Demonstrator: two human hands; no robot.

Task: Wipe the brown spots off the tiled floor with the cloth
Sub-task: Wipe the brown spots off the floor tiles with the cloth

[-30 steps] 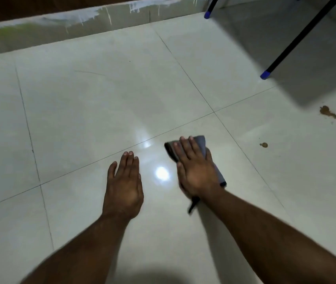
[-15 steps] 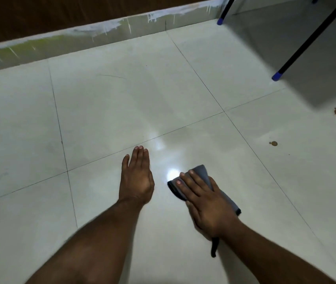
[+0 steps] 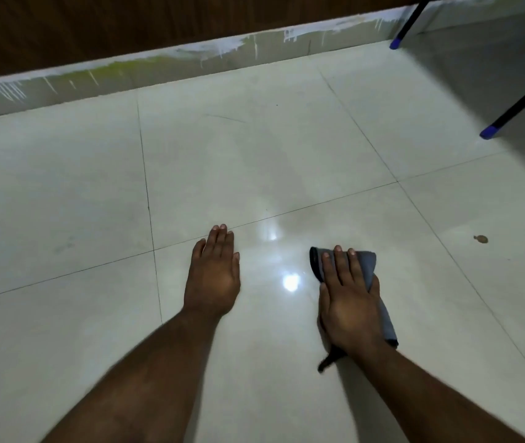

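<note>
The right hand (image 3: pixel 349 302) lies palm down on a grey cloth (image 3: pixel 366 262), its fingers (image 3: pixel 339 266) straight and close together, pressing the cloth flat against the tiled floor (image 3: pixel 254 155). The fingers curl around nothing. The folded cloth shows beyond the fingertips and along the right side of the hand, and a dark corner of it pokes out near the wrist on the near side.

The left hand (image 3: pixel 213 276) rests flat on the floor well to the left of the cloth, palm down, fingers extended and held together, holding nothing. Its fingertips reach a grout line that crosses the tiles. A bright glare of light sits on the glossy tile between the two hands.

One brown spot (image 3: pixel 481 239) lies on the tile to the right of the cloth, well apart from it and slightly farther away.

At the far right, two black furniture legs with blue feet (image 3: pixel 491 132) stand on the floor. A paint-streaked skirting (image 3: pixel 190 59) runs along the far edge below a dark brown wall.
</note>
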